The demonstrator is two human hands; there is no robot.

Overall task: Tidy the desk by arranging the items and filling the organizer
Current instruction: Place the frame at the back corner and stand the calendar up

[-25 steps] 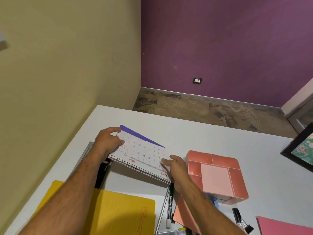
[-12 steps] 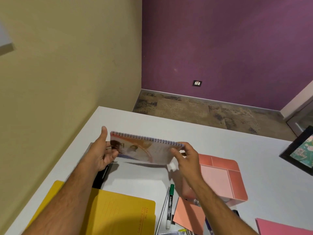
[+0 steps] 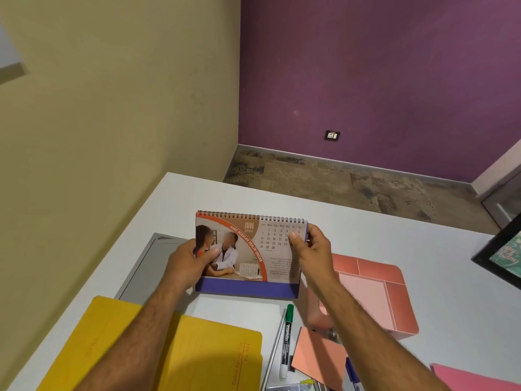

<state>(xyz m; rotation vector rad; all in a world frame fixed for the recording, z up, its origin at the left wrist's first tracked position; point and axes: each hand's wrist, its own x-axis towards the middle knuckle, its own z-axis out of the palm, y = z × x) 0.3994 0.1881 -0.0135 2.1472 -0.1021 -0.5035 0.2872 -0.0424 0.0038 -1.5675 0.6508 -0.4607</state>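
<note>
While gripping the desk calendar (image 3: pixel 248 255) at both ends with left hand (image 3: pixel 189 263) and right hand (image 3: pixel 311 252), holding it upright above the white surface (image 3: pixel 423 249).

Two bare forearms, hairy, no sleeves to the frame edge; left hand (image 3: pixel 187 265) and right hand (image 3: pixel 313 251) ungloved, nails short.

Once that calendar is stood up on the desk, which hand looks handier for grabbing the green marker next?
Probably the right hand: the green marker lies just below the calendar, nearer the right forearm, while the left hand is farther left, above the yellow folder.
</note>
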